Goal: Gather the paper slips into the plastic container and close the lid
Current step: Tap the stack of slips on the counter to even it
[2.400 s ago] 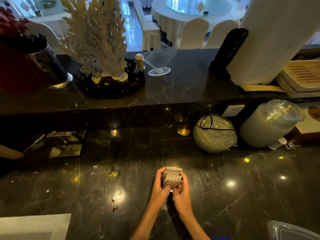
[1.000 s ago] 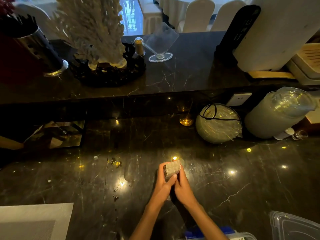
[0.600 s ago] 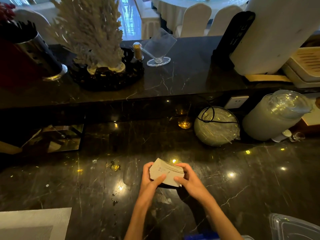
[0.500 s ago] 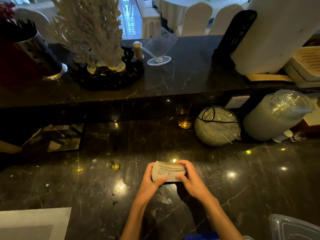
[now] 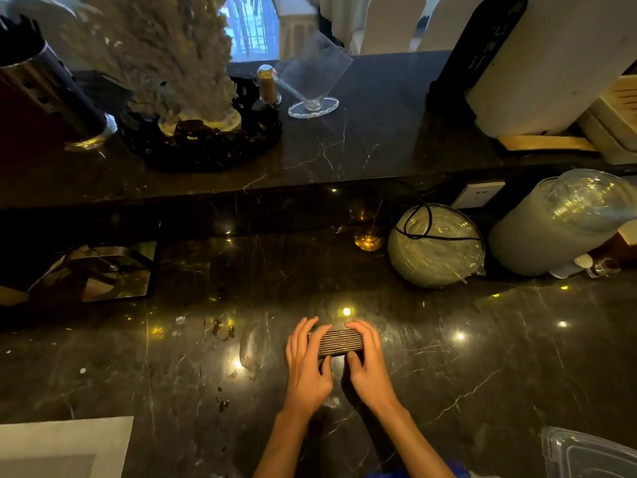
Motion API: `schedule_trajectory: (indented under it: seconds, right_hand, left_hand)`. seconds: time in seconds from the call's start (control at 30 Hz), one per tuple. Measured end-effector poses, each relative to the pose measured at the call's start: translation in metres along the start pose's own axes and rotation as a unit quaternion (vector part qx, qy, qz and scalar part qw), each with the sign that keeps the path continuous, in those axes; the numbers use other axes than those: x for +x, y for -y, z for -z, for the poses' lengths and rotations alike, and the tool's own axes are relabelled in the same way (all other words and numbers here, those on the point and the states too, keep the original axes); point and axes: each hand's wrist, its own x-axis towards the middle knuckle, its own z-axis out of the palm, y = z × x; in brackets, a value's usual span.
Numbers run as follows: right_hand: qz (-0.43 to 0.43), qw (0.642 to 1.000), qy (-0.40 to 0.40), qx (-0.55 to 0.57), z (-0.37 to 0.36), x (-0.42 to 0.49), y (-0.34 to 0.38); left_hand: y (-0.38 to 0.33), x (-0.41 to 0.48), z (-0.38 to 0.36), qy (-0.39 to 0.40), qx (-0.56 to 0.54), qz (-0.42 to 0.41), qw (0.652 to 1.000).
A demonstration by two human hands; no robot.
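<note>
A thick stack of paper slips (image 5: pixel 339 341) stands on its long edge on the black marble counter (image 5: pixel 482 367), its layered edges facing up. My left hand (image 5: pixel 306 362) grips its left end and my right hand (image 5: pixel 367 357) grips its right end, fingers curled over the top. The clear plastic container (image 5: pixel 586 455) sits at the bottom right corner, partly cut off by the frame and well apart from both hands.
A round wrapped bundle of clear lids (image 5: pixel 436 244) and a wrapped sleeve of cups (image 5: pixel 565 222) lie at the back right. A raised ledge (image 5: pixel 362 146) carries a coral ornament (image 5: pixel 165 56) and an acrylic stand (image 5: pixel 312 81). A white mat (image 5: pixel 58 446) lies bottom left.
The stack went from upright and narrow to lengthwise between both hands, then down onto its long edge on the counter. Both hands have kept hold of it.
</note>
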Motion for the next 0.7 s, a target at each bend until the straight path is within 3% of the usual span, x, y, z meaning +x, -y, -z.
schedule_trajectory:
  seconds: [0.17,0.37,0.6,0.7]
  right_hand:
    - [-0.044,0.986,-0.083,0.138,-0.023,-0.001,0.008]
    - [-0.11,0.965,-0.208,0.114,-0.037,0.014,0.009]
    - [-0.104,0.964,-0.21,0.125,-0.037,0.026,-0.001]
    - [-0.062,0.968,-0.211,0.123,-0.035,0.035,0.003]
  left_hand:
    - [-0.011,-0.009,-0.01,-0.061,-0.188,0.064,0.978]
    - [-0.021,0.004,-0.02,-0.151,-0.206,0.147,0.956]
    - [-0.021,0.02,-0.026,-0.175,-0.244,0.19,0.935]
    - [-0.018,0.032,-0.028,-0.194,-0.26,0.184,0.928]
